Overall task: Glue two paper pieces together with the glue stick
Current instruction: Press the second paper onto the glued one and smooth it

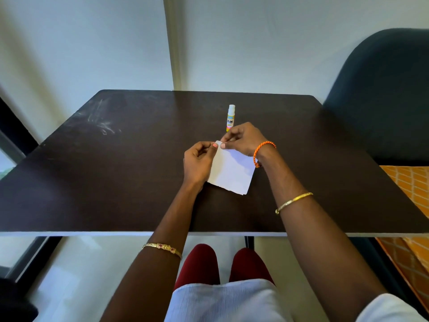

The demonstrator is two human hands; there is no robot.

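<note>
At frame centre, on the dark bench (116, 173), the left hand (198, 162) and right hand (245, 138) both pinch the top corner of the white paper (232, 173); just above stands the capped glue stick (230, 117)

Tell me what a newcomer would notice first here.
First, the white paper at the middle of the dark table, its far corner pinched by both hands: left hand, right hand. Next, the glue stick just beyond the hands, capped and untouched.
</note>
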